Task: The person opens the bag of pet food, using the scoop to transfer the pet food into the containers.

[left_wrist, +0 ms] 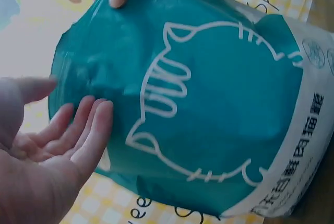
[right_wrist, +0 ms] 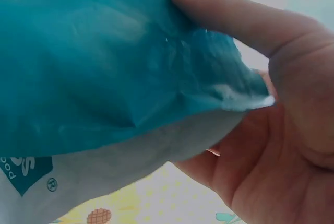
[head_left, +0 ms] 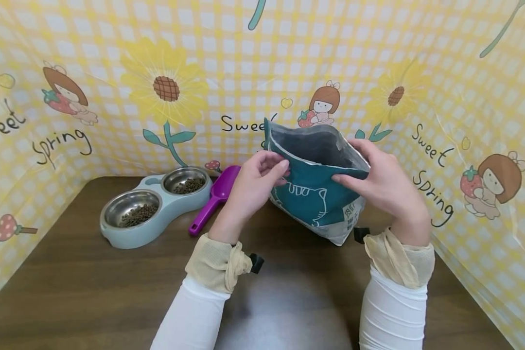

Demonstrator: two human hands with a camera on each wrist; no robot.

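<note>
A teal and white pet food bag (head_left: 306,194) with a white cat outline stands with its top gaping, its silvery lining showing. My right hand (head_left: 387,182) grips the right corner of the mouth. In the right wrist view, the thumb (right_wrist: 224,18) lies on the front and the other fingers are behind the bag. My left hand (head_left: 255,182) is at the left side of the mouth, in front of the bag. Its fingers (left_wrist: 94,130) are loosely bent and pinch nothing in the left wrist view; whether they touch the bag I cannot tell. The bag's contents are hidden.
Left on the brown table (head_left: 113,291) sits a pale blue double feeder (head_left: 175,206). Its two metal bowls hold brown kibble (head_left: 139,215). Between the feeder and my left arm lies a purple scoop (head_left: 210,209). A yellow checked cloth (head_left: 245,63) walls the back and sides.
</note>
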